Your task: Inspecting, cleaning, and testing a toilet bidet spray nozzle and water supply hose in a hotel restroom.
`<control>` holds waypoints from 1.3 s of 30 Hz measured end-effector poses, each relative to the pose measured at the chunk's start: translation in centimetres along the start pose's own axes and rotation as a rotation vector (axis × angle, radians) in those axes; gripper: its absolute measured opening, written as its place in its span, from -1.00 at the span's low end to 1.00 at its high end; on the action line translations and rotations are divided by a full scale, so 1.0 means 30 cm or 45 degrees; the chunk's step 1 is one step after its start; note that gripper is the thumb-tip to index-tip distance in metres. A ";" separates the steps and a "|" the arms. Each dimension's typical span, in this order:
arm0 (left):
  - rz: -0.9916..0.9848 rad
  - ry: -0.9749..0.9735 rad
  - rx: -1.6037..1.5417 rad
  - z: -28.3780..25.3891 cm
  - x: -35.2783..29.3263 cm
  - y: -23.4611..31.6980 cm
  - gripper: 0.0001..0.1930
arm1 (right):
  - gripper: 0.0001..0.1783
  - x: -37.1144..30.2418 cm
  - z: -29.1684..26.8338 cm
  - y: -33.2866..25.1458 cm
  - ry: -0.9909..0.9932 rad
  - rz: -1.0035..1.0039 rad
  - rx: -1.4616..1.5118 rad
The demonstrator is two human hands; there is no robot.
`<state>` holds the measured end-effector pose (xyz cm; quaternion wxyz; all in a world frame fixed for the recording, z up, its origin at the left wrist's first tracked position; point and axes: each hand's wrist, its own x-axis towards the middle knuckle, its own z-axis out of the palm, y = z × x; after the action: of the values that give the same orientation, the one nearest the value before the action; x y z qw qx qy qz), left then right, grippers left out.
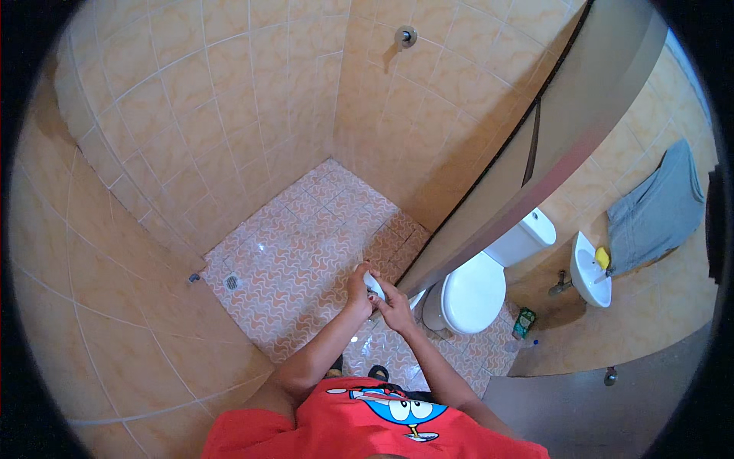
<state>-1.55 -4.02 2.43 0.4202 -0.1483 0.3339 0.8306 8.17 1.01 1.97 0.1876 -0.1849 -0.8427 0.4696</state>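
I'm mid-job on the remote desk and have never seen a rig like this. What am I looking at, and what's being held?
There is no machine here, just a person using two bare hands. The single picture comes from the left of two wide fisheye cameras worn on the head, looking down, so straight edges bend near the rim. Picture left is the person's left.

In the middle, the left hand and right hand come together around a small white object; they cover too much of it to say what it is.

Below is a patterned tile floor with a drain. Right of the partition are a toilet and a washbasin; a green package sits on the floor near them.
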 end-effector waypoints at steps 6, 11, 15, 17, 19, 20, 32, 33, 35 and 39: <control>0.005 -0.052 0.014 -0.014 -0.013 -0.003 -0.83 | -0.46 0.002 -0.007 -0.013 -0.060 -0.122 0.007; 0.060 0.025 0.035 -0.003 -0.085 -0.015 -0.83 | -0.46 -0.024 -0.026 0.018 -0.147 -0.108 0.025; 0.219 0.086 -0.005 0.013 -0.133 -0.058 -0.77 | -0.45 -0.035 -0.078 0.014 -0.311 -0.115 0.056; 0.269 0.074 0.017 0.013 -0.159 -0.091 -0.85 | -0.46 -0.053 -0.109 0.037 -0.323 -0.220 0.027; 0.393 0.091 0.040 0.010 -0.196 -0.146 -0.86 | -0.44 -0.089 -0.154 0.027 -0.395 -0.269 0.055; 0.474 0.099 0.085 0.009 -0.218 -0.182 -0.87 | -0.43 -0.113 -0.179 0.027 -0.433 -0.282 0.079; 0.856 0.182 0.215 0.184 -0.499 -0.687 -0.90 | -0.48 -0.383 -0.605 0.186 -0.542 -0.845 0.020; 0.862 0.178 0.223 0.225 -0.542 -0.702 -0.89 | -0.49 -0.400 -0.636 0.178 -0.534 -0.858 -0.033; 0.949 0.198 0.262 0.249 -0.564 -0.749 -0.88 | -0.50 -0.414 -0.678 0.177 -0.519 -0.885 -0.067; 1.081 0.123 0.323 0.288 -0.591 -0.809 -0.85 | -0.50 -0.431 -0.739 0.198 -0.478 -1.019 -0.044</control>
<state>28.77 1.53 7.67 0.0407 0.0160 0.4838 0.8741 30.98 13.63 5.87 0.1951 0.2415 -0.8751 0.3712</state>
